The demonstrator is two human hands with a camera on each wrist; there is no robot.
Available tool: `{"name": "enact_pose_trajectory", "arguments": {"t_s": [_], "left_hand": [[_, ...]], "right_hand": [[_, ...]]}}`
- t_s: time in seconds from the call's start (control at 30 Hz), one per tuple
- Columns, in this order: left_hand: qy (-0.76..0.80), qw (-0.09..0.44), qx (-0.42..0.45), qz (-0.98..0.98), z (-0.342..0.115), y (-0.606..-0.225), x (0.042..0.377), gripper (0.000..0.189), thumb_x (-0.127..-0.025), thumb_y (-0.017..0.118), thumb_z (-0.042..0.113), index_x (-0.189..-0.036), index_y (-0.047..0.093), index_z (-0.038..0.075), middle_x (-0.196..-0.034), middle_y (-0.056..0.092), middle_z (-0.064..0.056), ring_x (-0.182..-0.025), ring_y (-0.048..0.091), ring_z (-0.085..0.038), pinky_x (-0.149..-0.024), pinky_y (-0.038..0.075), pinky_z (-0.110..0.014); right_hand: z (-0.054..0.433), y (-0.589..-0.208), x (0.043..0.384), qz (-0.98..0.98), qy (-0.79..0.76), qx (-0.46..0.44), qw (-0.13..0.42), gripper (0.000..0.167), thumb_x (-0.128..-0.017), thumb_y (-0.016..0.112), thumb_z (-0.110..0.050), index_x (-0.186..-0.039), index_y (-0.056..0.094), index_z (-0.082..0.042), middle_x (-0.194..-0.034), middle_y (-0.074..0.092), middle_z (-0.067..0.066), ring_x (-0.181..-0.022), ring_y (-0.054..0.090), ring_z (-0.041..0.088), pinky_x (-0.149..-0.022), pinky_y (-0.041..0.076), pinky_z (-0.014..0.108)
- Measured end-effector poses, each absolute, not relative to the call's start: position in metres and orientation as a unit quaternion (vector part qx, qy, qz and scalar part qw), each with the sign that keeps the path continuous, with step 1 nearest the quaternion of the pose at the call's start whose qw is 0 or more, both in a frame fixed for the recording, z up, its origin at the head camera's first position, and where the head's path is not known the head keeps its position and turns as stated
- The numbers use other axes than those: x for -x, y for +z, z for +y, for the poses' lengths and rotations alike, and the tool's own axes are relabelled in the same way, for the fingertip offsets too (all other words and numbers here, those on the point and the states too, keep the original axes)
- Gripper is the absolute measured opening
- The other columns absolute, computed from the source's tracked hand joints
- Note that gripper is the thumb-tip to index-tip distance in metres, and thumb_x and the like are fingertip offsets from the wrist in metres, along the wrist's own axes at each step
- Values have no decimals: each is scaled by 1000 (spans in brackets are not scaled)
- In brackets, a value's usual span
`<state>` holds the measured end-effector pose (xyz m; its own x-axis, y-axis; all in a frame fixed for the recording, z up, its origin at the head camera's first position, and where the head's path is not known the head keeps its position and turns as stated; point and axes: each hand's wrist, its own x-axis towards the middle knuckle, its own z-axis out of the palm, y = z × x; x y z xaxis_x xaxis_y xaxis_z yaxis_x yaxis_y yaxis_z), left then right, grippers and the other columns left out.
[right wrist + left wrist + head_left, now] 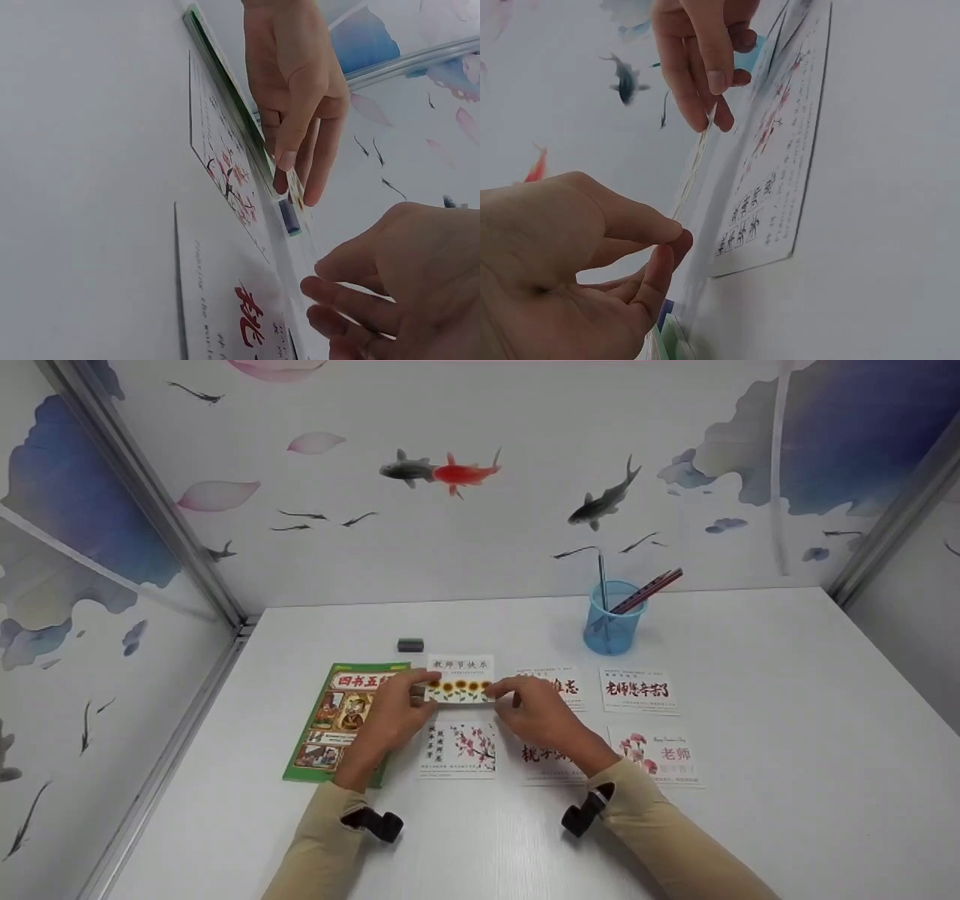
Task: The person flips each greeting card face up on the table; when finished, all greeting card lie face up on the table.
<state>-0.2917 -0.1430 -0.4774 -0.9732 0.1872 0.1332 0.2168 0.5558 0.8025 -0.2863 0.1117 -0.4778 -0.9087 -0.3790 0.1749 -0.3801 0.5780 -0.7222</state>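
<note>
A small white card with sunflowers (460,668) is held between both hands, lifted and tilted over the table. My left hand (394,711) pinches its left edge between thumb and fingers, clearest in the left wrist view. At the opposite edge, my right hand (541,712) pinches with thumb and forefinger. Just below, a card with a pink blossom branch (474,746) lies flat. The left hand and wrist partly cover a green-bordered picture book (319,720). Beneath the right hand and forearm lie two red-lettered cards, an upper one (564,687) and a lower one (551,772).
To the right lie another red-lettered card (637,690) and a pink flower card (660,757). A blue cup (611,634) holding pencils stands at the back. A small dark block (410,645) sits behind the book. Printed panels wall in the white table (787,675).
</note>
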Motion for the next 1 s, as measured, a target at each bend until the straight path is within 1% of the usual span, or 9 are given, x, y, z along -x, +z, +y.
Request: {"name": "enact_pose_trajectory", "arguments": {"t_s": [0.13, 0.23, 0.33, 0.43, 0.57, 0.63, 0.8, 0.87, 1.0], "left_hand": [[-384, 61, 132, -912, -138, -478, 290, 45, -93, 74, -6, -137, 71, -1, -134, 71, -19, -114, 71, -33, -96, 64, -44], [-343, 66, 137, -927, -136, -479, 288, 42, -95, 73, -6, -137, 71, -2, -133, 68, -21, -115, 69, -33, -96, 62, -45], [-331, 51, 135, -933, -133, -479, 286, 37, -100, 70, -3, -136, 71, -4, -133, 63, -22, -122, 64, -35, -101, 60, -48], [-323, 52, 140, -935, -132, -479, 284, 27, -105, 65, 1, -129, 74, -7, -136, 59, -23, -130, 59, -36, -111, 54, -51], [-312, 63, 152, -936, -131, -481, 283, 22, -107, 62, 3, -119, 78, -7, -135, 60, -22, -132, 57, -35, -116, 50, -51], [-312, 57, 151, -936, -131, -481, 282, 22, -107, 62, 3, -120, 77, -6, -134, 62, -20, -137, 56, -36, -120, 48, -50], [-313, 31, 141, -939, -131, -480, 280, 24, -108, 62, 7, -125, 75, -4, -130, 63, -14, -134, 57, -32, -117, 52, -46], [-314, 24, 135, -939, -131, -481, 280, 24, -108, 63, 8, -126, 74, -3, -127, 63, -12, -127, 58, -28, -112, 54, -44], [-316, 59, 122, -939, -129, -482, 282, 24, -107, 61, 4, -125, 75, -4, -123, 68, -14, -121, 64, -30, -109, 57, -45]], "right_hand": [[108, -479, 285, -896, 354, -267, 8, 31, -101, 67, -8, -130, 76, 2, -126, 77, 20, -109, 68, 36, -94, 56, 52], [107, -479, 283, -904, 322, -282, 10, 34, -103, 67, -12, -133, 75, 1, -128, 75, 22, -117, 65, 42, -101, 53, 60], [107, -478, 281, -910, 305, -280, 4, 35, -104, 66, -15, -134, 75, -1, -131, 73, 22, -121, 63, 43, -104, 50, 62], [107, -478, 279, -913, 300, -278, -4, 33, -104, 66, -17, -133, 76, -3, -133, 72, 21, -123, 61, 42, -105, 47, 64], [107, -478, 278, -913, 305, -271, -18, 32, -105, 66, -18, -132, 78, -6, -136, 70, 19, -128, 59, 42, -108, 43, 66], [107, -478, 278, -914, 305, -268, -21, 32, -105, 66, -19, -132, 78, -7, -137, 69, 18, -129, 58, 42, -110, 42, 66], [107, -478, 278, -914, 304, -267, -20, 31, -105, 67, -19, -131, 78, -7, -139, 69, 18, -130, 59, 43, -109, 43, 67], [108, -479, 278, -915, 301, -269, -22, 34, -105, 67, -19, -135, 76, -7, -141, 68, 18, -132, 58, 43, -111, 43, 67], [113, -480, 276, -908, 307, -285, -25, 46, -105, 68, -22, -149, 64, -7, -147, 65, 19, -138, 56, 44, -114, 42, 68]]}}
